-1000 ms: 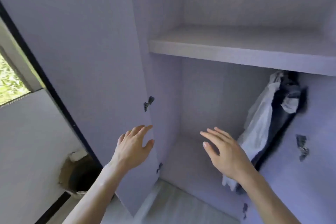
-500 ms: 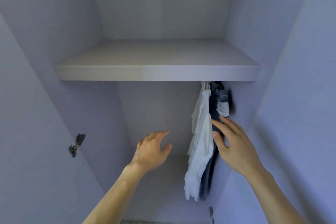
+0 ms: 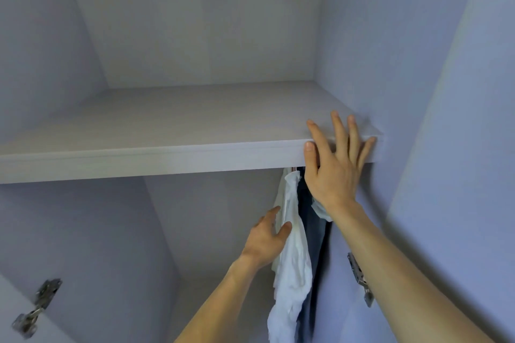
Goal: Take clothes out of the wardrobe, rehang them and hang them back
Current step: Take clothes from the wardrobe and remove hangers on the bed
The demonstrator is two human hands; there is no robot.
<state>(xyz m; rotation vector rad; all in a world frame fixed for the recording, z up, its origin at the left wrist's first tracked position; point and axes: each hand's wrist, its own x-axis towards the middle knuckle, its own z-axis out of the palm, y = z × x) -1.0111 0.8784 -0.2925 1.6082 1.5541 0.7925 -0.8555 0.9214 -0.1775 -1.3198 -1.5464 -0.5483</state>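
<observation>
White cloth, a limp white garment (image 3: pixel 292 253), hangs in the wardrobe's lower compartment, just right of the left grip (image 3: pixel 264 239) and below the right grip (image 3: pixel 334 172). The left grip pinches the garment's left edge, with the thumb on the front of the fabric and the fingers reaching round behind it. A dark blue garment (image 3: pixel 313 234) hangs touching the white one on its far side, tucked under the right wrist and close to the side wall. What the two pieces hang from is hidden behind the shelf.

The right grip is released. Its fingers are straight and spread, the palm lies flat on the front edge of the shelf (image 3: pixel 167 131) at its right end, and the fingertips lie over the top. The shelf is pale grey board with a faint wood grain and runs leftward from this grip across the full width.

Left of the left grip, the lower compartment opens up to a plain lilac-grey back wall. A metal hinge (image 3: pixel 359 278) sits on the right side wall beside the right forearm. Another hinge (image 3: pixel 36 306) sits far down to the left, well apart from both grips.
</observation>
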